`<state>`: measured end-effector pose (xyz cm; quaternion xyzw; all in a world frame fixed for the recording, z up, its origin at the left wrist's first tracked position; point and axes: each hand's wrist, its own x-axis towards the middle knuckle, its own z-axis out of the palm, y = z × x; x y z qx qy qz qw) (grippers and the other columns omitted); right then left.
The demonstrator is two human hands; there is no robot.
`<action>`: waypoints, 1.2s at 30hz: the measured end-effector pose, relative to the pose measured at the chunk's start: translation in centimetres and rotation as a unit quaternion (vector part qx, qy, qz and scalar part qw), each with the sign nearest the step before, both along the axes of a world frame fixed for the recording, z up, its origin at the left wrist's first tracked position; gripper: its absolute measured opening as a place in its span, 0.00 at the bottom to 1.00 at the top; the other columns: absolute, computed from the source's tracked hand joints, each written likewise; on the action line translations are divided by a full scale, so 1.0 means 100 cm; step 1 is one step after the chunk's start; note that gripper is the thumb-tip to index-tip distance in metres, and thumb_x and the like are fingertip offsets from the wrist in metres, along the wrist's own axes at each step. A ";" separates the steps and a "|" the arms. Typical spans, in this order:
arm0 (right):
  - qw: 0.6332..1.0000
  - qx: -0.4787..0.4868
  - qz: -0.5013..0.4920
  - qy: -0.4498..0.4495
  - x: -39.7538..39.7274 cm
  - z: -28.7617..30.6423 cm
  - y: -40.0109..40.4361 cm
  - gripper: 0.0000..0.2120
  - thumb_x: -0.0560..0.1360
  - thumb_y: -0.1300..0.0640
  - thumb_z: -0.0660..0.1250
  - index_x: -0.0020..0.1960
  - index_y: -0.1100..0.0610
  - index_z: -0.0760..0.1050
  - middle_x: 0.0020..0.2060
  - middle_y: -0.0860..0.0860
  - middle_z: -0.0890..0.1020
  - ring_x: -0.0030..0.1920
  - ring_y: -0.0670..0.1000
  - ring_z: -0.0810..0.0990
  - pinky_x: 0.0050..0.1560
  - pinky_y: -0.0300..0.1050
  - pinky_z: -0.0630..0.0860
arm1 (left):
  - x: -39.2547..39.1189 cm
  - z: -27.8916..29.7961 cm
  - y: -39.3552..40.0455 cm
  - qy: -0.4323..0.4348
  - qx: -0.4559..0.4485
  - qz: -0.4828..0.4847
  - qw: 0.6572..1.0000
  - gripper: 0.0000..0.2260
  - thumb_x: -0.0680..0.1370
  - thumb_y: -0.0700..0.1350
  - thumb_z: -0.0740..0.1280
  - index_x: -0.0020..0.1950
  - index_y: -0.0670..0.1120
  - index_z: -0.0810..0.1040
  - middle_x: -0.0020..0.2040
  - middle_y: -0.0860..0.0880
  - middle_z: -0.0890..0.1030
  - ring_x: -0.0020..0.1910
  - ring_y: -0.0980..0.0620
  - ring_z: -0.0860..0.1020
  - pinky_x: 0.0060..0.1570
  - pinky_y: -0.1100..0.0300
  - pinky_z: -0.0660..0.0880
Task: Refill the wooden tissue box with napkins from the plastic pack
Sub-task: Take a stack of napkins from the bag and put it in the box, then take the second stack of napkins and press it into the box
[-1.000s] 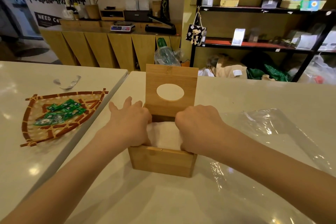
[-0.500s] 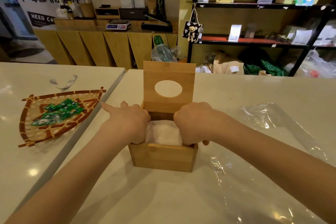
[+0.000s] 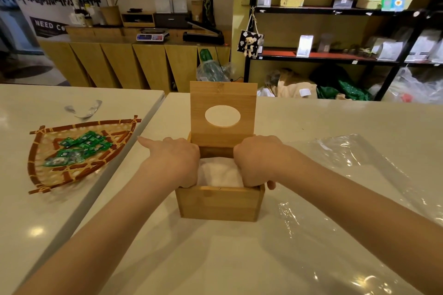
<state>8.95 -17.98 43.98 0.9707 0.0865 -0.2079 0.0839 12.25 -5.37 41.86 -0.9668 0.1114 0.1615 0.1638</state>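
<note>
Box: the square light-brown wooden tissue box (image 3: 219, 203) stands on the pale glossy surface (image 3: 215, 258) right in front of me, its hinged wooden lid with the oval hole (image 3: 223, 115) tipped up and back.
Napkins: a white stack of paper napkins (image 3: 219, 173) sits inside the box, showing between my two hands.
Left hand: my left hand (image 3: 176, 160) is curled over the box's left side, fingers down inside against the napkins; one finger points out to the left. How tight the grip is, I cannot tell.
Right hand: my right hand (image 3: 257, 160) is curled over the right side in the same way, its thumb outside the box's front right corner. Fingertips are hidden, so I cannot tell its grip either.
Pack: the clear crumpled plastic wrapper (image 3: 347, 187) lies flat on the surface just right of the box, under my right forearm.
Left side: a fan-shaped woven bamboo tray (image 3: 48, 175) holding small green packets (image 3: 79, 148) rests on the neighbouring white surface, well apart from the box.
</note>
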 end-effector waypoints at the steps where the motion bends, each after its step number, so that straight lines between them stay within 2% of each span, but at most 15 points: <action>1: 0.999 0.035 -0.018 0.012 0.000 0.003 -0.003 0.01 0.71 0.61 0.65 0.42 0.59 0.75 0.30 0.50 0.77 0.24 0.48 0.74 0.28 0.38 0.68 | 0.000 0.001 0.000 0.001 -0.002 -0.001 1.000 0.22 0.74 0.44 0.64 0.68 0.53 0.67 0.65 0.47 0.71 0.67 0.42 0.66 0.62 0.25 0.51; 3: 0.993 0.099 -0.059 0.035 0.003 0.008 -0.009 0.12 0.70 0.58 0.70 0.53 0.59 0.77 0.30 0.47 0.79 0.25 0.48 0.79 0.28 0.38 0.72 | -0.002 0.004 0.001 -0.003 -0.011 -0.006 1.000 0.21 0.74 0.45 0.64 0.66 0.53 0.69 0.64 0.47 0.72 0.66 0.43 0.67 0.63 0.27 0.53; 4: 0.989 0.121 -0.069 0.040 0.004 0.009 -0.011 0.14 0.69 0.58 0.71 0.54 0.59 0.78 0.30 0.48 0.79 0.26 0.48 0.80 0.28 0.38 0.73 | -0.002 0.006 0.002 -0.006 -0.018 -0.009 1.000 0.20 0.74 0.46 0.65 0.65 0.53 0.70 0.63 0.47 0.73 0.65 0.43 0.68 0.64 0.28 0.54; 9: 0.984 0.158 -0.073 0.036 0.008 0.002 -0.011 0.07 0.71 0.64 0.69 0.49 0.63 0.81 0.28 0.50 0.79 0.26 0.50 0.80 0.31 0.39 0.76 | -0.003 0.006 0.002 -0.014 -0.052 -0.020 0.998 0.15 0.74 0.49 0.67 0.60 0.51 0.74 0.56 0.48 0.76 0.57 0.46 0.73 0.64 0.36 0.64; 13: 0.984 0.162 -0.074 0.029 0.007 -0.004 -0.010 0.07 0.72 0.66 0.66 0.48 0.64 0.81 0.28 0.52 0.79 0.23 0.49 0.78 0.27 0.37 0.75 | 0.001 0.001 0.003 -0.007 -0.077 -0.013 0.997 0.14 0.73 0.47 0.67 0.59 0.50 0.76 0.55 0.48 0.77 0.56 0.45 0.74 0.63 0.36 0.66; 17: 0.975 0.212 -0.060 0.021 0.000 0.005 -0.018 0.09 0.74 0.64 0.64 0.52 0.60 0.80 0.32 0.50 0.78 0.25 0.48 0.79 0.23 0.34 0.73 | 0.000 0.012 0.010 0.039 -0.113 -0.015 0.993 0.18 0.70 0.57 0.68 0.56 0.50 0.78 0.53 0.49 0.79 0.54 0.47 0.75 0.60 0.45 0.72; 19: 0.959 0.280 -0.046 -0.020 -0.008 0.017 -0.029 0.09 0.75 0.62 0.63 0.52 0.55 0.79 0.37 0.49 0.81 0.27 0.46 0.81 0.23 0.33 0.74 | -0.011 0.028 0.012 0.013 -0.129 -0.020 0.991 0.21 0.70 0.60 0.66 0.59 0.52 0.77 0.58 0.51 0.78 0.56 0.50 0.74 0.51 0.58 0.74; 21: 0.931 0.354 -0.051 -0.072 -0.021 0.031 -0.044 0.08 0.76 0.59 0.63 0.49 0.51 0.80 0.43 0.47 0.83 0.29 0.45 0.82 0.25 0.33 0.75 | -0.031 0.044 0.011 -0.066 -0.161 -0.060 0.983 0.20 0.70 0.63 0.63 0.58 0.56 0.77 0.62 0.52 0.75 0.57 0.52 0.74 0.39 0.65 0.68; 22: 0.917 0.384 -0.059 -0.089 -0.030 0.036 -0.051 0.07 0.76 0.59 0.63 0.48 0.51 0.80 0.43 0.46 0.83 0.30 0.45 0.83 0.26 0.33 0.75 | -0.045 0.052 0.008 -0.105 -0.189 -0.092 0.972 0.19 0.70 0.64 0.62 0.58 0.58 0.77 0.63 0.53 0.74 0.56 0.54 0.73 0.38 0.65 0.67; 24: 0.896 0.424 -0.079 -0.106 -0.046 0.043 -0.067 0.07 0.76 0.58 0.63 0.48 0.52 0.80 0.42 0.46 0.85 0.30 0.45 0.83 0.25 0.33 0.75 | -0.072 0.062 -0.004 -0.141 -0.273 -0.175 0.936 0.18 0.71 0.64 0.61 0.58 0.60 0.75 0.61 0.58 0.74 0.53 0.59 0.72 0.42 0.66 0.69; 27: 0.887 0.431 -0.110 -0.123 -0.072 0.041 -0.092 0.07 0.76 0.57 0.63 0.49 0.52 0.80 0.39 0.46 0.85 0.30 0.46 0.83 0.26 0.33 0.74 | -0.097 0.057 -0.035 -0.080 -0.358 -0.311 0.877 0.17 0.71 0.63 0.60 0.57 0.61 0.74 0.57 0.62 0.74 0.54 0.62 0.71 0.54 0.62 0.72; 31: 0.879 0.415 -0.169 -0.163 -0.116 0.025 -0.131 0.07 0.75 0.56 0.64 0.48 0.51 0.80 0.32 0.44 0.83 0.33 0.45 0.83 0.29 0.36 0.75 | -0.102 0.022 -0.089 0.031 -0.367 -0.443 0.817 0.20 0.73 0.61 0.61 0.64 0.58 0.69 0.66 0.61 0.69 0.63 0.63 0.66 0.63 0.59 0.68; 34: 0.867 0.403 -0.223 -0.188 -0.155 0.007 -0.162 0.08 0.75 0.55 0.64 0.50 0.52 0.81 0.40 0.46 0.84 0.41 0.46 0.82 0.37 0.40 0.79 | -0.102 -0.016 -0.128 0.084 -0.378 -0.485 0.784 0.26 0.73 0.62 0.60 0.68 0.54 0.66 0.72 0.57 0.65 0.68 0.60 0.62 0.68 0.60 0.63; 36: 0.857 0.398 -0.263 -0.196 -0.179 -0.007 -0.180 0.08 0.74 0.54 0.65 0.51 0.51 0.81 0.46 0.47 0.84 0.45 0.47 0.81 0.43 0.42 0.79 | -0.101 -0.039 -0.149 0.086 -0.374 -0.514 0.768 0.32 0.71 0.67 0.56 0.71 0.53 0.62 0.75 0.54 0.60 0.72 0.58 0.57 0.71 0.63 0.56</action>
